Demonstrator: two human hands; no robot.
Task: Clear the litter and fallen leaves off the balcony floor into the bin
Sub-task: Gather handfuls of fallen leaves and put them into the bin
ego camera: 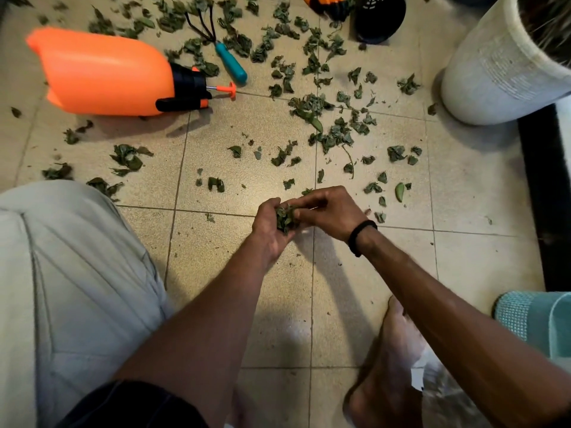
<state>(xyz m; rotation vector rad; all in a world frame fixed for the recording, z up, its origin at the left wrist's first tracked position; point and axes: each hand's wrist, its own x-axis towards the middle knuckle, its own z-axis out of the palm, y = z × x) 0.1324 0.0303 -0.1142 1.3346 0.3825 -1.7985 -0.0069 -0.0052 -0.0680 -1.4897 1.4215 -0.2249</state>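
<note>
Dry green fallen leaves lie scattered over the beige tiled balcony floor, thickest toward the top and the middle right. My left hand is cupped palm up and holds a small bunch of leaves. My right hand, with a black band on its wrist, meets it from the right and its fingertips pinch into that bunch. Both hands hover just above the floor at the centre. No bin is plainly in view.
An orange sprayer bottle lies on its side at the upper left, beside a teal-handled hand rake. A black pot sits at the top. A white planter stands at the upper right. My knee and bare foot are below.
</note>
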